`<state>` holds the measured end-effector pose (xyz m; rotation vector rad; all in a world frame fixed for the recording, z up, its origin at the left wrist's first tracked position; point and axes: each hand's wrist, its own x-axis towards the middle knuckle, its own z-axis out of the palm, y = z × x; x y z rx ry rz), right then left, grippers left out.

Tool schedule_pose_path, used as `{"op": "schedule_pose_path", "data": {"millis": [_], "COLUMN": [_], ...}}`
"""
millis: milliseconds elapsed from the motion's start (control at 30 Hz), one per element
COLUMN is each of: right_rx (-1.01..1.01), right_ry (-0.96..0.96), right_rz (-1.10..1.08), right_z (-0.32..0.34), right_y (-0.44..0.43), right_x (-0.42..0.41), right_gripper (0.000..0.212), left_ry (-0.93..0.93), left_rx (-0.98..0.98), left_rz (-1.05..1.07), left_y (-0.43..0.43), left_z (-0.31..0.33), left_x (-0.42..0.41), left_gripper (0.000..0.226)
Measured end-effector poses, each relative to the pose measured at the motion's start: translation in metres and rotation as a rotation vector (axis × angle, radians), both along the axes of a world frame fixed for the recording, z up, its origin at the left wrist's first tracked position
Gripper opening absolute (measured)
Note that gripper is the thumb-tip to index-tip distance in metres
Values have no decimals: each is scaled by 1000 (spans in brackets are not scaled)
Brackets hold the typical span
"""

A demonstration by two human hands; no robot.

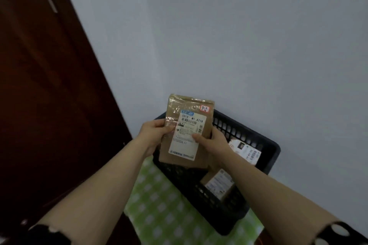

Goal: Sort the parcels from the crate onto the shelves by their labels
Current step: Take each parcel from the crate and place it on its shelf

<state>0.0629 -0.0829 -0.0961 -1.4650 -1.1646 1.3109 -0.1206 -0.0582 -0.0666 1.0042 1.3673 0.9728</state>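
A flat brown parcel (206, 125) is held upright above the black plastic crate (247, 135). It bears a white shipping label and a small red-edged sticker reading "3-2-4" at its top right corner. My left hand (154, 132) grips its left edge, thumb on the front. My right hand (212, 142) holds its right side, thumb pressed on the white label. Inside the crate lie a white parcel (246, 152) at the right and a brown box with a white label (219, 184) below it.
The crate sits on a surface covered with a green and white checked cloth (159, 211). A dark brown wooden door (49, 95) with a metal handle fills the left. A plain pale wall (239, 36) stands behind the crate.
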Motion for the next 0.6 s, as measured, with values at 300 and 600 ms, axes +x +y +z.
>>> {"op": "schedule_pose_path", "data": {"millis": [300, 600], "right_rx": [245, 307], "right_ry": [-95, -49], "right_rz": [254, 571], "right_z": [71, 97], "right_y": [-36, -132], "right_x": [-158, -351], "right_gripper": [48, 51], "left_ry": [-28, 8], "left_rx": [149, 198], "left_rz": [324, 665], "left_y": [-101, -243], "left_z": [70, 92], "left_x": [-144, -317], "left_gripper": [12, 28]}}
